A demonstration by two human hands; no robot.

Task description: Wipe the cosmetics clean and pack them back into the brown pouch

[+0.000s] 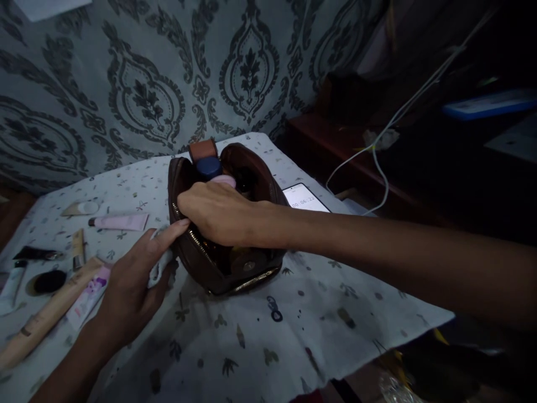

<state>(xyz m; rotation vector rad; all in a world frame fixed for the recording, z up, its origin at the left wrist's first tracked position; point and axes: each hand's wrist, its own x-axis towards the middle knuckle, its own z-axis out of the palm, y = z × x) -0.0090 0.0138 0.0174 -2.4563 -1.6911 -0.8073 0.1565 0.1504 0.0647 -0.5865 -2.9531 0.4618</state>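
Note:
A brown zip bag (193,263) lies open on the patterned white cloth (251,358). Inside it show a dark blue round lid (208,167) and a pink round item (224,181), with darker items behind. My right hand (213,212) reaches down into the bag; its fingertips are hidden, so what they touch cannot be seen. At the bag's left edge my left hand (142,268) rests its index finger on the zipped rim. A crumpled whitish cloth (161,267) is held in its curled fingers.
Several tubes, including a pink tube (121,221), and a round black-topped item (49,281) lie on the left. A phone (304,198) showing a timer is behind my right forearm. White cables (384,131) hang at the right; patterned wallpaper (146,101) stands behind.

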